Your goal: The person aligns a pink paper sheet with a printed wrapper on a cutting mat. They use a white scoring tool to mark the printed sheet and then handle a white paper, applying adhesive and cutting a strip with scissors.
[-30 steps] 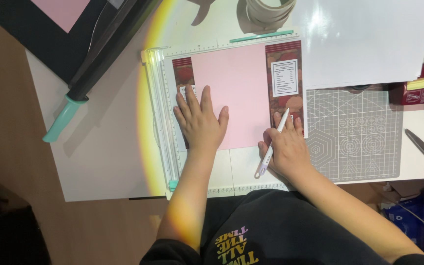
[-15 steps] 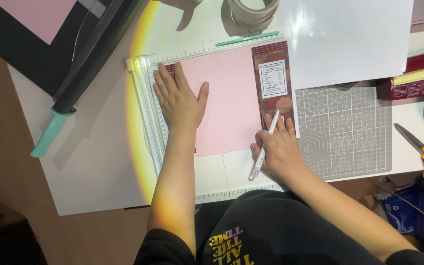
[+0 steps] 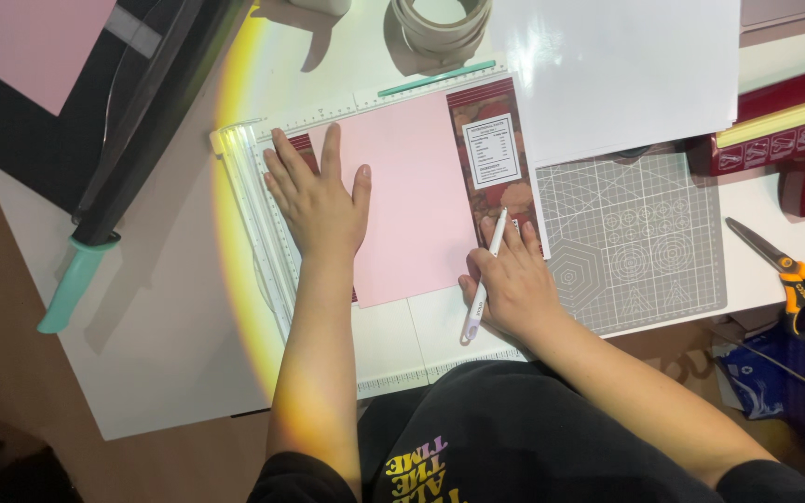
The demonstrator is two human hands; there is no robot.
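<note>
On a white scoring board (image 3: 393, 340) at the desk's edge, a person's left hand (image 3: 320, 200) lies flat with its fingers spread, pressing down on a pink sheet (image 3: 412, 196), apparently to keep the paper from sliding against the board's ruled top and raised left rail. The right hand (image 3: 510, 284) is curled around a white stylus-like tool (image 3: 483, 277), pinched like a pen, its upper tip resting near the sheet's right edge where a dark red printed wrapper (image 3: 493, 154) shows from beneath the pink. The wrapper's other end peeks out under the left hand, so the pink sheet seems laid across its middle. Just right of the board sits a grey cutting mat (image 3: 640, 237) with printed guides, partly covered by white paper (image 3: 617, 65). Orange-handled scissors (image 3: 794, 270) lie well apart at the right, beside a dark red tool (image 3: 784, 140). A roll of tape (image 3: 442, 20) stands beyond the board; a black paper trimmer with a teal handle (image 3: 76, 279) angles off at the left.
</note>
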